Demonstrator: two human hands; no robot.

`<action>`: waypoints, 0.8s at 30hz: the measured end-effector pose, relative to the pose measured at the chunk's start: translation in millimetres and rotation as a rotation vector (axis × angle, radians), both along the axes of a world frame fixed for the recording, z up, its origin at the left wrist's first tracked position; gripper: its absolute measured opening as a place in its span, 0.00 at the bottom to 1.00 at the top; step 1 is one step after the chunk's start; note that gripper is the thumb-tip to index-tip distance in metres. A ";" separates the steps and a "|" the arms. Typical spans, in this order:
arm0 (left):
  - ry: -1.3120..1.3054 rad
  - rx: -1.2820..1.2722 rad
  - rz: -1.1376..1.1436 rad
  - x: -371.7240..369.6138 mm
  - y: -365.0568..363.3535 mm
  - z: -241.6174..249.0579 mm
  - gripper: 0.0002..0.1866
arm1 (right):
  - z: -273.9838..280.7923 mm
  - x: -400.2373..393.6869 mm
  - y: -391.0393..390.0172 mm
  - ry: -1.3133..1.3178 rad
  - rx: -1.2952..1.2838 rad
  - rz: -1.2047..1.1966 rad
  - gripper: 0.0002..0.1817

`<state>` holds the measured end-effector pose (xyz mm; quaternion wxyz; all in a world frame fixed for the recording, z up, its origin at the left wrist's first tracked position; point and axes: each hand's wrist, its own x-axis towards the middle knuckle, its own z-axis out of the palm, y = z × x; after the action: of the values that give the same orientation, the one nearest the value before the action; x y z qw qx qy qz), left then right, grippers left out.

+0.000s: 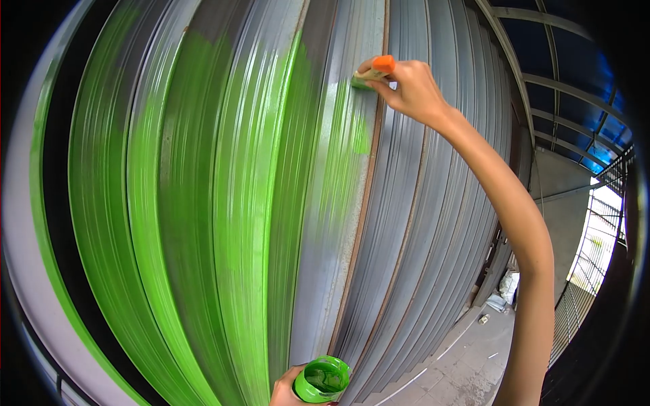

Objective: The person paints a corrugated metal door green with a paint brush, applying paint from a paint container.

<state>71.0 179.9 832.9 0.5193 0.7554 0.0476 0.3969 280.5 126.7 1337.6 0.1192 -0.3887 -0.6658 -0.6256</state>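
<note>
My right hand [405,86] is closed around a paintbrush [374,70] with an orange-tipped handle. Its green-coated bristles rest against a grey corrugated metal shutter [399,176], high on a panel partly streaked with green. At the bottom of the view, my left hand [287,387] grips a paint cup [325,380] from its left side. Green paint coats the cup's rim and inner wall. Panels to the left of the brush carry broad green paint [244,237], with grey showing through near the top. Those on the right are bare grey metal.
A tiled floor [440,379] runs along the shutter's foot at lower right, with white bags [506,287] farther back. Overhead at right is a blue roof on metal ribs [575,88]. A barred gate [592,247] stands beyond my right arm.
</note>
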 end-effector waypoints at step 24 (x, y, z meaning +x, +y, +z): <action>0.012 -0.015 -0.055 0.4 2.0 -7.0 0.45 | -122.9 21.9 -19.7 -0.122 -0.296 -0.047 0.15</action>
<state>71.4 181.9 825.8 0.5353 0.7548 0.0327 0.3777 302.4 107.0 1214.7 0.0054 -0.3790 -0.7474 -0.5456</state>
